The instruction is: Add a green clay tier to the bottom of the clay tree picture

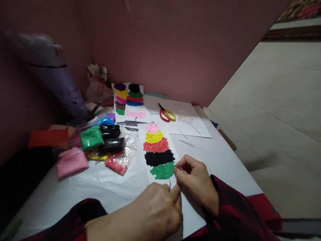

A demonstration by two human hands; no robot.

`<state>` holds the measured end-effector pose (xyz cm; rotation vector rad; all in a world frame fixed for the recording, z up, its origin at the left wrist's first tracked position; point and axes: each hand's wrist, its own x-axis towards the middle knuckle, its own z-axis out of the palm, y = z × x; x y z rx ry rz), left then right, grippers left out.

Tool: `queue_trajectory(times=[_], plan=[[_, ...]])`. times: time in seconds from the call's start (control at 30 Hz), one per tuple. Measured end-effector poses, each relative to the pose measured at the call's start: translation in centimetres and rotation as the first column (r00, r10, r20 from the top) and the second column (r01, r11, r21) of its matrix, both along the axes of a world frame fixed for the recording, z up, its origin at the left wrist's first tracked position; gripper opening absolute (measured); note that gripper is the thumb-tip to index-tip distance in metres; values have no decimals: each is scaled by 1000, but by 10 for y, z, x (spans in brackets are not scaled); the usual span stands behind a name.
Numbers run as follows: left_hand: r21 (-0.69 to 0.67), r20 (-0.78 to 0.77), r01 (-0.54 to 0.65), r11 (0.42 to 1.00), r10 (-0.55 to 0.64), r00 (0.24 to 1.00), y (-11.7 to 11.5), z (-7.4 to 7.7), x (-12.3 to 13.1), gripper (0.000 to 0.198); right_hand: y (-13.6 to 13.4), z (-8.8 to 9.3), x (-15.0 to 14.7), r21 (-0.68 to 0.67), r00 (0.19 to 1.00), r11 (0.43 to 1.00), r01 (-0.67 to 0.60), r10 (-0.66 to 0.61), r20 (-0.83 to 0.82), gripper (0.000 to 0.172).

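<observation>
A paper strip (173, 144) lies on the table with stacked clay bands: pink, yellow, red, black and green (163, 170). My right hand (197, 182) sits at the strip's right edge, fingers pinched together beside the green band. My left hand (156, 212) is curled at the strip's lower end, forefinger tip touching the paper just below my right hand. Whatever either pinch holds is too small to make out.
Bags of coloured clay (100, 144) lie at the left. Two finished strips (130, 100) lean against the pink wall. Red and yellow scissors (167, 114) rest on white paper (190, 124). A purple appliance (57, 80) stands at the far left. The table's right edge (240, 164) drops off.
</observation>
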<state>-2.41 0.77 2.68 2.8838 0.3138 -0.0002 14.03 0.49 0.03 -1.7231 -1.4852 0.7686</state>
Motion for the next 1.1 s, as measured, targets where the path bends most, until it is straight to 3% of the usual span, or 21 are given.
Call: queue_trajectory(times=[0.33,0.5,0.8,1.1], plan=[[14,-9,-3,1000,3,1000,1,8,0,31,2,1,3,11,992,995,96,-97,83,7],[-26,-17,-2,1000,1,1000,1,8,1,25,1,3,5,11,991,991,134,-134,19,7],[16,-22,-8,1000,9,1000,0,4,1,25,1,1,4,11,993,997,72,-71,-94,13],[23,-21,1,1000,-1,1000,0,6,1,25,3,1,4,16,998,998,57,-57,-38,10]])
